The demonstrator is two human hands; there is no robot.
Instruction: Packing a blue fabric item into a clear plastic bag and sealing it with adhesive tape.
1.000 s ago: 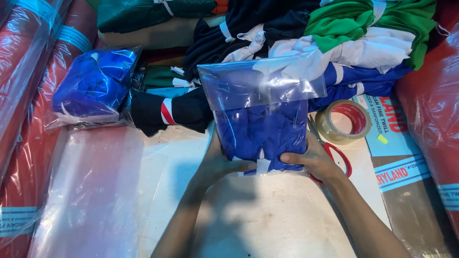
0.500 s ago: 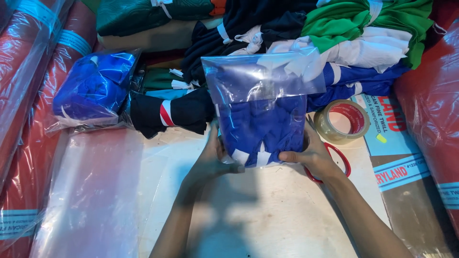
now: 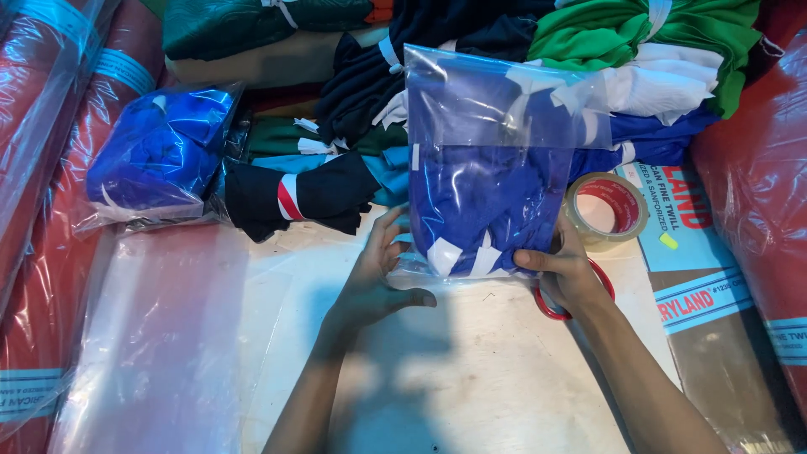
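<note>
Clear plastic bag [image 3: 492, 160] of blue cloth stands upright on the white table [image 3: 471, 378] before the garment pile [image 3: 504, 42]; left hand [image 3: 376, 282], fingers spread, braces its lower left side; right hand [image 3: 561, 271] pinches its bottom right corner, evidently to settle the contents downward.

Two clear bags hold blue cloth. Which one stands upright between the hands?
The clear bag with blue cloth in the middle: left hand and right hand steady its bottom. The other blue bag lies untouched at the left.
</note>
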